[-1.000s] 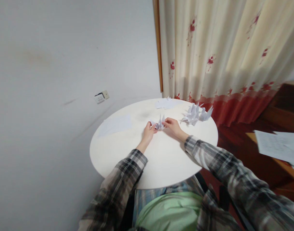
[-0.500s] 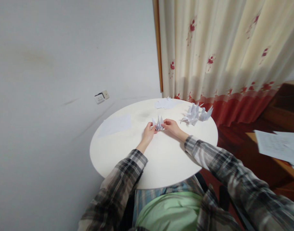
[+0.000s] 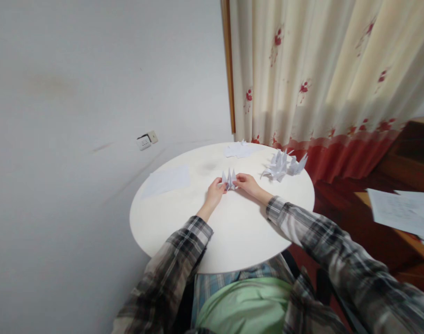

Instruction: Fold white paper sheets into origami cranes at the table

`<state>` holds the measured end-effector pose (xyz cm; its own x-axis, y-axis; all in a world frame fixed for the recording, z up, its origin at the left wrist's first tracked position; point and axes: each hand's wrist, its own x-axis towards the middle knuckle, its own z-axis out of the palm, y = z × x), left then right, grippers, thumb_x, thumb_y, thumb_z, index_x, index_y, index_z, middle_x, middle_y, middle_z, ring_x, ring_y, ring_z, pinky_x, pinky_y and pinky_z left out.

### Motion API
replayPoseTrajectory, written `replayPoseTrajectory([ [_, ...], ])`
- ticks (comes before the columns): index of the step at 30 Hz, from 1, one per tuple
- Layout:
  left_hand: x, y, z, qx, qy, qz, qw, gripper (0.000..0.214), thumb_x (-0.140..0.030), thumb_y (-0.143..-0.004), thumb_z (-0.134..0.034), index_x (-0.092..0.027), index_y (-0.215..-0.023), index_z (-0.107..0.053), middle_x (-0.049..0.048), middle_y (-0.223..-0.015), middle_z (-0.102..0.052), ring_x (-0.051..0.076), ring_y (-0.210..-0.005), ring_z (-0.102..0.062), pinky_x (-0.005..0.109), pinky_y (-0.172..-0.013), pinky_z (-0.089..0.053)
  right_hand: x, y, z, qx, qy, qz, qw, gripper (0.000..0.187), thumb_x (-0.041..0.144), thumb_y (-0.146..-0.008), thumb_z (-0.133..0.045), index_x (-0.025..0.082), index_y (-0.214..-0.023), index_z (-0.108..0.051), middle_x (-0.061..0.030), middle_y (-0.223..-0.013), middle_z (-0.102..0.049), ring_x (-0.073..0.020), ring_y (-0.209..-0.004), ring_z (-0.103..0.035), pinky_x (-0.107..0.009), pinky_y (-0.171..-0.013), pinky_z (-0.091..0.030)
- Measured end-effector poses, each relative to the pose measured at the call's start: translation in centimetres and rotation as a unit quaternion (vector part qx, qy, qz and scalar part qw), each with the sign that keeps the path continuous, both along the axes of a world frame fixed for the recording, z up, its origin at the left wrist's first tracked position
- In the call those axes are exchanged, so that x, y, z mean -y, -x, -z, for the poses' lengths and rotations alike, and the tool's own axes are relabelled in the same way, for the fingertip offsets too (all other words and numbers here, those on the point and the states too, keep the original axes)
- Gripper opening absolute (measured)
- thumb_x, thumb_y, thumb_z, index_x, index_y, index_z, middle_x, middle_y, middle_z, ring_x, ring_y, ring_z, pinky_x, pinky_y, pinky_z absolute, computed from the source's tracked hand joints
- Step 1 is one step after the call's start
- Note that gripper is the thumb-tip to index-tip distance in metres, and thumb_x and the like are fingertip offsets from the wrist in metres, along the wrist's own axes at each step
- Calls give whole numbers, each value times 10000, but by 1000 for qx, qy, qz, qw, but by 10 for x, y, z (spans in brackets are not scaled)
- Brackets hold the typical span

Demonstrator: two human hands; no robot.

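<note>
Between my two hands is a small folded white paper figure [image 3: 229,178] with several upright points, probably an origami crane, held just over the middle of the round white table [image 3: 215,232]. My left hand [image 3: 216,191] is closed on its left side, thumb toward me. From the right, my right hand [image 3: 247,182] pinches the other side between thumb and fingers. The lower part of the paper is partly covered by my fingertips. To the right of my right hand sits a pile of folded paper cranes [image 3: 278,166].
Flat white paper sheets [image 3: 168,180] lie at the table's left. More paper pieces [image 3: 238,149] are at the far edge. A wall with a socket [image 3: 144,142] borders the left; a floral curtain [image 3: 312,69] hangs behind. Written sheets [image 3: 402,208] rest on wooden furniture at the right.
The points of the folded paper stand slightly straighter and more evenly spread between my hands. Both hands have hardly moved.
</note>
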<state>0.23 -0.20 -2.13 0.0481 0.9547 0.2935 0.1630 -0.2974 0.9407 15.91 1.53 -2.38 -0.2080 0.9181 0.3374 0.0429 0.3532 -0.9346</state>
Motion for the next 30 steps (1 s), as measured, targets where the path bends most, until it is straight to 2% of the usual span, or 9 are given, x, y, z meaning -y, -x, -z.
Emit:
replayPoseTrajectory([
  [16,2,0,-2,16,8,1,1000,82,-233,-701,-532,-168,-743,-502,-5,-755,-570,90,-620,-549,198,-540,-488,4,1,-5,-8,8,-4,1000,203,333,-619,-600,158,-715,-560,18,-621,-580,-99,-555,-507,-221,-545,-412],
  [30,-1,0,-1,13,5,-5,1000,77,-229,-705,-531,-171,-724,-485,-9,-730,-560,99,-617,-550,219,-542,-494,5,1,-5,-18,4,-7,1000,192,323,-628,-600,157,-717,-565,20,-620,-582,-98,-558,-512,-219,-544,-413],
])
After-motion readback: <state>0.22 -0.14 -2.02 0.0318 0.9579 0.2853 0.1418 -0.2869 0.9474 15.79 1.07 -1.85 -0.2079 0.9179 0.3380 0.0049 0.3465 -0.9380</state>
